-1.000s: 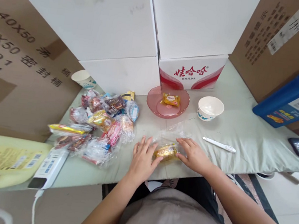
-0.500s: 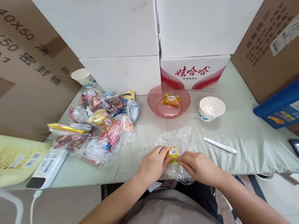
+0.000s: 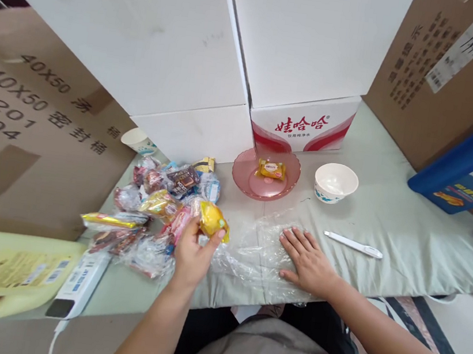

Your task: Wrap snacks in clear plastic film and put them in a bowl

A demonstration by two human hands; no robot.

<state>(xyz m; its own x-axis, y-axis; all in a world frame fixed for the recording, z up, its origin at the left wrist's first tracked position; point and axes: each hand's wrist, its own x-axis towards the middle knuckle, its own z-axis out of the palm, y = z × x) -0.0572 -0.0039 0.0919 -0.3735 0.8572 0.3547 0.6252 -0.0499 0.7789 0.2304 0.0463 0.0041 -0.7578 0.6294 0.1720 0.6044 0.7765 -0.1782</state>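
Observation:
Between the thumb and fingers of my left hand (image 3: pixel 195 250) is a yellow wrapped snack (image 3: pixel 212 219), lifted just in front of a heap of packaged snacks (image 3: pixel 157 204). My right hand (image 3: pixel 307 263) lies flat with its fingers spread, pressing on a sheet of clear plastic film (image 3: pixel 248 254) on the green cloth. Behind the film stands a pink glass bowl (image 3: pixel 242 179) with one yellow packet (image 3: pixel 271 169) inside. To the right of my right hand lies a white utility knife (image 3: pixel 353 244).
A white paper bowl (image 3: pixel 335 183) stands right of the pink one. White boxes (image 3: pixel 304 125) wall off the back, with brown cartons at both sides. A blue bottle (image 3: pixel 469 164) is at right; a pale yellow jug (image 3: pixel 1 274) and white power bank (image 3: pixel 82 281) are at left.
My left hand has carried the yellow wrapped snack left and up, off the film. My right hand has let go and flattened out on the film, which is now more spread out.

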